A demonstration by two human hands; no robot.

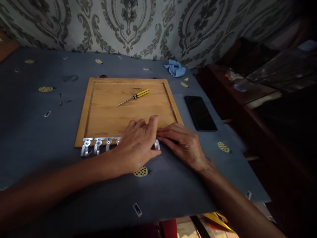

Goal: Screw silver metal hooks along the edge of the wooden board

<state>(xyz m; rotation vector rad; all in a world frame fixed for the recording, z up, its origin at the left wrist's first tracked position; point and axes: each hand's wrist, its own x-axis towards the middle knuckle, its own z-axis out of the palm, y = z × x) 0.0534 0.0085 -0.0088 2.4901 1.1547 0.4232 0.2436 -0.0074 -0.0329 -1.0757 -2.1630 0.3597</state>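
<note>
On the grey-blue cloth (44, 138) around the board (111, 119), small printed tags (137, 210), lettering too blurred to read, and yellow pineapples (223, 147). Beyond the board, a scroll-patterned wall (128, 23); off its far right corner, a blue rag (175, 68); to its right, a phone (201, 113). On it, a yellow-black screwdriver (133, 96). Along its near edge, a metal hook rail (108, 142), partly hidden under the left hand (137, 145), thumb and forefinger wide apart; cannot tell whether gripping. At the rail's right end, the right hand (184, 143), fingertips close together; cannot tell on what.
</note>
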